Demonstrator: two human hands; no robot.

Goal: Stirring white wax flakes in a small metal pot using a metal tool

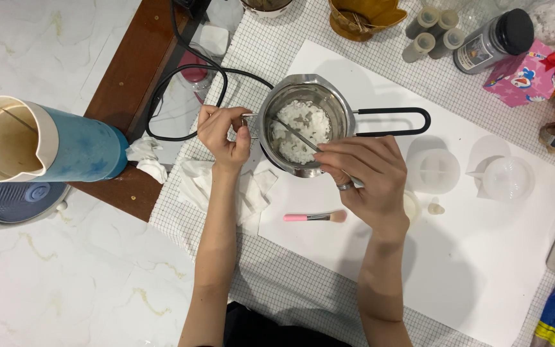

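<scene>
White sheet over gridded cloth on a marble surface: stirring station.
Steel melting pot [303, 122] at 12 o'clock holds white flakes [303, 125], unmelted. Left hand [223, 132] pinches its rim hook; right hand [364, 173] grips a thin metal stirrer [293, 133] dipped in. Stirring under way; next move probably wants gentle, steady strokes. Pink brush [316, 217] at 6 o'clock.
</scene>
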